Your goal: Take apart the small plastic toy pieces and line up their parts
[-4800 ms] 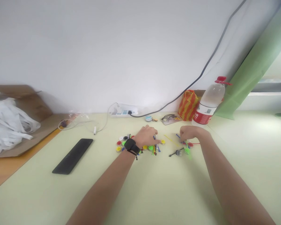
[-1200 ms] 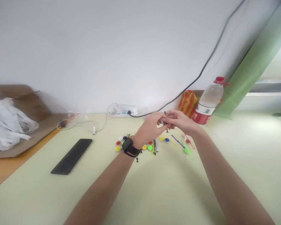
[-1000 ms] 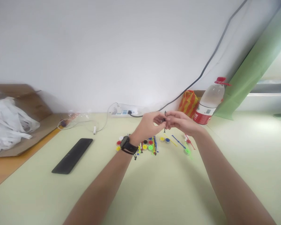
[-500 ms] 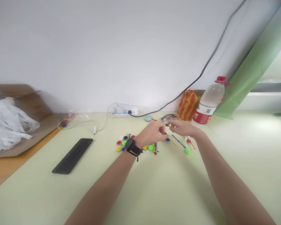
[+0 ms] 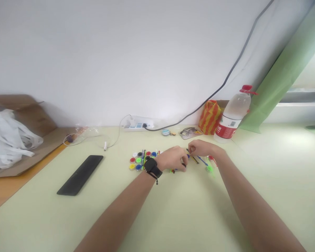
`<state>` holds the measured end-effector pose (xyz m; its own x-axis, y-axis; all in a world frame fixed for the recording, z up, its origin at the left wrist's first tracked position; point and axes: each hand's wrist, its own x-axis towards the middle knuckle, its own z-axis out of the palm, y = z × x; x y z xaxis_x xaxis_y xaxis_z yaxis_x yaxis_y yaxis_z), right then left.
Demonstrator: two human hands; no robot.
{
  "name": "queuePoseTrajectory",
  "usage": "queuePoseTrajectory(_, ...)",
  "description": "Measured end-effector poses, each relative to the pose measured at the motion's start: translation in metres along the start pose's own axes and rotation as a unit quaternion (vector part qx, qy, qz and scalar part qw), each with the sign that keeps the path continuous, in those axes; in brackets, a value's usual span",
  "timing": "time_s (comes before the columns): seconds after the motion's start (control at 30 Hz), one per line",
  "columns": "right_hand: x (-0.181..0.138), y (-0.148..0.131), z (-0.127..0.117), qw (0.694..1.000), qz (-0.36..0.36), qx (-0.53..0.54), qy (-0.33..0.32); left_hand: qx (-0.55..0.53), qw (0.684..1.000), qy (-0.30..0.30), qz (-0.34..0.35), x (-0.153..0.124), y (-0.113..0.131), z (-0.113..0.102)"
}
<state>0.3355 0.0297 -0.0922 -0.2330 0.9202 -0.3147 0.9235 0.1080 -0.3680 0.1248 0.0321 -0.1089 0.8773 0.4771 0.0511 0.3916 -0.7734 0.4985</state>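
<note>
My left hand point(image 5: 174, 158) is low over the table, its thumb and fingers pinched on a small black disc point(image 5: 183, 165). Just to its right, my right hand point(image 5: 201, 148) has its fingertips pressed together at the table; what they hold, if anything, is hidden. Below them lie a dark thin strip point(image 5: 195, 160) and a blue strip point(image 5: 202, 161). A green disc point(image 5: 209, 169) and a red piece point(image 5: 211, 158) sit near the right wrist. Left of my hands are several small coloured discs, among them a yellow disc point(image 5: 132, 167) and a red disc point(image 5: 132, 160). My left hand partly covers this group.
A black flat slab point(image 5: 80, 175) lies at left. Along the wall stand a power strip point(image 5: 138, 126), a striped bag point(image 5: 210, 117) and a large bottle point(image 5: 232, 117). Eyeglasses point(image 5: 189, 131) lie behind my hands. A cardboard box point(image 5: 23, 112) holds white plastic bags point(image 5: 10, 136).
Both hands have come down towards the table and moved apart slightly. A dark strip now shows where a yellow one lay. The black disc is now visible in my left fingers.
</note>
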Motion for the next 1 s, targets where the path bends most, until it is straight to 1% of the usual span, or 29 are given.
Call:
queuePoseTrajectory(0.13,-0.003,-0.007,0.001,1.0,-0.023,0.0,-0.017,0.037,0.998,0.053,-0.026,-0.002,0.002,-0.004)
queuePoseTrajectory(0.2,-0.003,-0.007,0.002,0.999,-0.023,-0.002,-0.021,0.068,0.995,0.066,-0.027,-0.003,0.002,-0.004)
queuePoseTrajectory(0.33,-0.002,-0.001,-0.002,1.0,0.005,-0.009,-0.015,0.099,0.993,0.061,-0.036,-0.004,-0.003,-0.002)
queuePoseTrajectory(0.47,-0.013,0.013,-0.016,0.998,0.05,-0.023,-0.009,0.122,0.99,0.063,-0.033,-0.001,-0.008,0.003)
queuePoseTrajectory(0.53,-0.022,0.019,-0.024,0.996,0.072,-0.026,-0.037,0.129,0.988,0.071,-0.035,0.0,-0.009,0.005)
queuePoseTrajectory(0.57,-0.027,0.021,-0.028,0.994,0.091,-0.022,-0.064,0.131,0.988,0.076,-0.035,0.001,-0.009,0.006)
queuePoseTrajectory(0.63,-0.035,0.022,-0.032,0.982,0.144,-0.001,-0.125,0.132,0.987,0.083,-0.027,0.001,-0.008,0.007)
queuePoseTrajectory(0.7,-0.039,0.019,-0.034,0.966,0.192,0.023,-0.17,0.133,0.988,0.082,-0.005,0.001,-0.007,0.008)
queuePoseTrajectory(0.8,-0.039,0.012,-0.033,0.957,0.215,0.035,-0.193,0.142,0.988,0.061,0.024,0.0,-0.004,0.01)
queuePoseTrajectory(0.9,-0.035,0.009,-0.03,0.955,0.215,0.033,-0.202,0.16,0.986,0.043,0.022,-0.001,-0.002,0.012)
queuePoseTrajectory(1.0,-0.033,0.009,-0.028,0.955,0.215,0.03,-0.203,0.166,0.985,0.039,0.011,0.0,-0.003,0.012)
